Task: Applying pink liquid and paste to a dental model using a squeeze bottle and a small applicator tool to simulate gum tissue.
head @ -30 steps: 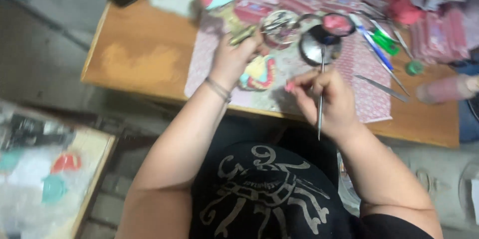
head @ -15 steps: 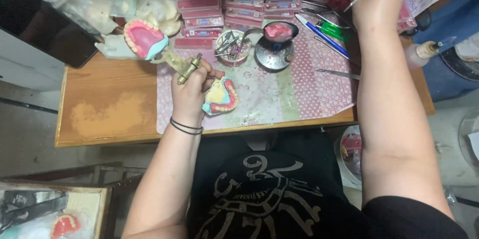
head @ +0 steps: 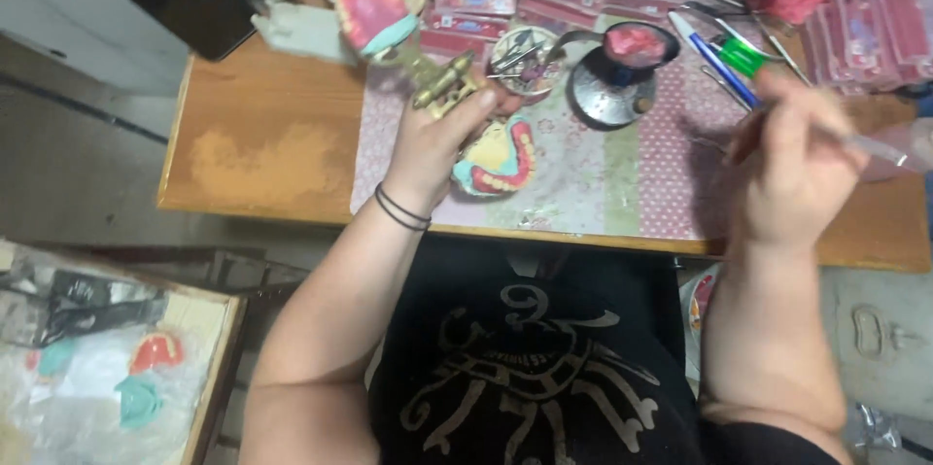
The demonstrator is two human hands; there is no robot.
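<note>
We look down from one camera worn on the head, steeply, almost straight over the lap. The far edge of the table [head: 262, 149] runs along the top of the frame, the black shirt [head: 530, 368] fills the bottom, so we face forward and down, the horizon tipped slightly. It sits close: both forearms reach up from the lower corners, the left hand [head: 437, 139] near the centre, the right hand [head: 792, 178] to the right and blurred, perhaps from head motion. A second bench [head: 107, 358] cuts the lower-left corner. With only this view, no overlap exists.
</note>
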